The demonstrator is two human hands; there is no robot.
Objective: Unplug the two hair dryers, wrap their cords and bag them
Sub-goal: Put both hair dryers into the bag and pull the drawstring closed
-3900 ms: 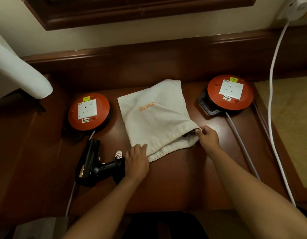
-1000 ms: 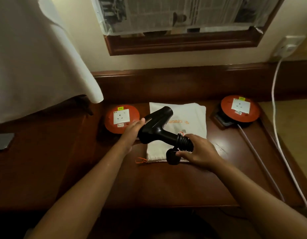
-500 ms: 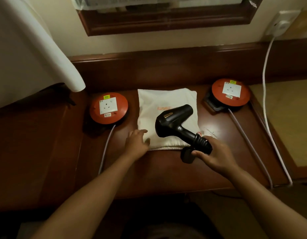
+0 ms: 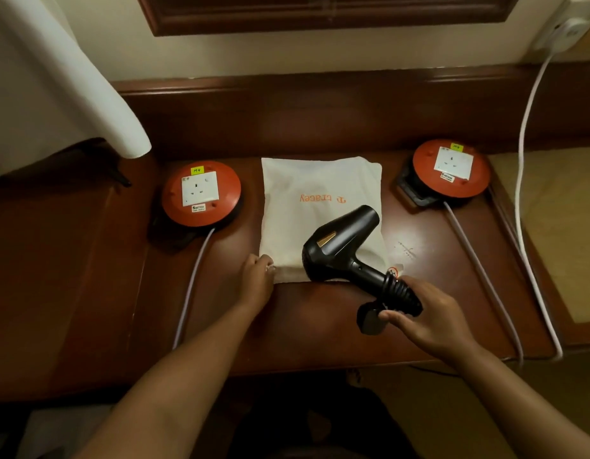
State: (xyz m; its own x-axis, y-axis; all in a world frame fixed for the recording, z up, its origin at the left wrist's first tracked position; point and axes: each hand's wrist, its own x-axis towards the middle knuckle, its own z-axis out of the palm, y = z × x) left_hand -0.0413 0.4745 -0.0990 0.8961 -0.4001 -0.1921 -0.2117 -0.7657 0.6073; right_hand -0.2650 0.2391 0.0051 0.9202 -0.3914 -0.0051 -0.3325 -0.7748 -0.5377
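Note:
A black hair dryer point(image 4: 340, 246) hangs over the near right part of a white cloth bag point(image 4: 306, 200) with orange lettering, which lies flat on the wooden desk point(image 4: 320, 329). My right hand point(image 4: 429, 316) grips the dryer's handle end, where the black cord is coiled, with the black plug point(image 4: 368, 318) under my fingers. My left hand point(image 4: 255, 279) pinches the bag's near left corner at its opening. The bag bulges slightly; its contents are hidden. No second dryer is visible.
Two orange extension reels with white sockets flank the bag, one on the left point(image 4: 200, 193) and one on the right point(image 4: 450, 168), each trailing a pale cable toward me. A white cable point(image 4: 522, 144) runs from a wall plug at top right. White cloth point(image 4: 55, 77) hangs at the left.
I picked the dryer up from the left of the desk and carried it right, over the bag. My left hand let go of the dryer and took the bag's near left corner.

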